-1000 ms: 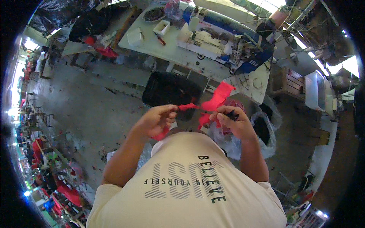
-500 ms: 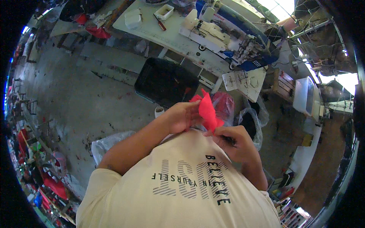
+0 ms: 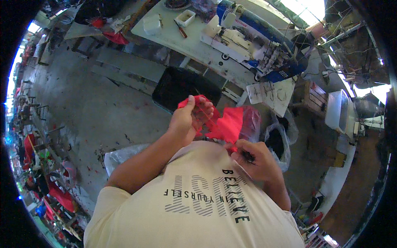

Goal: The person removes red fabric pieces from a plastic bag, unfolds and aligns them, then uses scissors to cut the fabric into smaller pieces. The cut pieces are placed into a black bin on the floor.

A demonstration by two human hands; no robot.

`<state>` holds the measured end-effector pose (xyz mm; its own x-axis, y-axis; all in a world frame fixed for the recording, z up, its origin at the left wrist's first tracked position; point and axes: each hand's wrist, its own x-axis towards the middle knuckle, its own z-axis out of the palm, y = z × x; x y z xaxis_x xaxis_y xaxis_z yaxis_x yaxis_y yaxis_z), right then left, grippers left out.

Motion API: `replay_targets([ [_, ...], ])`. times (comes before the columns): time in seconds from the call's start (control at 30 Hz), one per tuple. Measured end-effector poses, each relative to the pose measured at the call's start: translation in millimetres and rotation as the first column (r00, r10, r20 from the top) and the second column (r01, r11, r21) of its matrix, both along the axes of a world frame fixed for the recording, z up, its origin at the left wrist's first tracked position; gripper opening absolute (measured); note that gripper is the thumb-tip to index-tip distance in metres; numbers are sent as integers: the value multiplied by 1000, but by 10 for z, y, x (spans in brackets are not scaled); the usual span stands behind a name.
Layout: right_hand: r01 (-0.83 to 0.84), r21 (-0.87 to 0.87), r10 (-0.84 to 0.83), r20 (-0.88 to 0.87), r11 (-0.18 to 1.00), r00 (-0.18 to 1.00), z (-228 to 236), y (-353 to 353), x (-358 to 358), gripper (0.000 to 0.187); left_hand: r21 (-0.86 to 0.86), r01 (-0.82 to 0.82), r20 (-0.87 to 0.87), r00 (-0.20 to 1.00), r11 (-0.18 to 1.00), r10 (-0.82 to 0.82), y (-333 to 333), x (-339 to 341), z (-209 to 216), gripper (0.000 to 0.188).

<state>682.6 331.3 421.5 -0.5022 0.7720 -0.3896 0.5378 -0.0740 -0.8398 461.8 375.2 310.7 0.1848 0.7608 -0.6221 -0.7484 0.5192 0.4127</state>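
Observation:
A bright red piece of cloth (image 3: 230,124) stretches between my two hands, in front of my chest. My left hand (image 3: 185,122) is closed on its left part, thumb up and fingers curled over the fabric. At the cloth's lower right corner, my right hand (image 3: 259,160) pinches it between thumb and fingers. A small dark object (image 3: 248,156) shows against the right palm; its kind is hard to make out. Just beyond the cloth stands a black plastic bin (image 3: 173,84), and clear plastic bags (image 3: 251,120) lie at its right.
Ahead is a white table (image 3: 165,39) with a blue and white sewing machine (image 3: 244,43), a small tray (image 3: 185,18) and a red-handled tool (image 3: 180,29). A white tub (image 3: 337,109) stands at the right. Another plastic bag (image 3: 120,159) lies by my left elbow.
My left hand has moved left and slightly up, turning its palm inward. The cloth, bunched before, is now spread wider between the hands. My right hand has barely shifted.

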Motion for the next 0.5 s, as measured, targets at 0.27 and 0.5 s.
replay_targets([
  [0.27, -41, 69, 48, -112, 997, 993, -720, 119, 7, 15, 563, 14, -55, 998, 826, 20, 60, -203, 1061, 39],
  [0.5, 84, -55, -95, -235, 995, 967, -1147, 196, 39, 17, 852, -65, -22, 987, 520, 161, 103, -532, 1586, 39],
])
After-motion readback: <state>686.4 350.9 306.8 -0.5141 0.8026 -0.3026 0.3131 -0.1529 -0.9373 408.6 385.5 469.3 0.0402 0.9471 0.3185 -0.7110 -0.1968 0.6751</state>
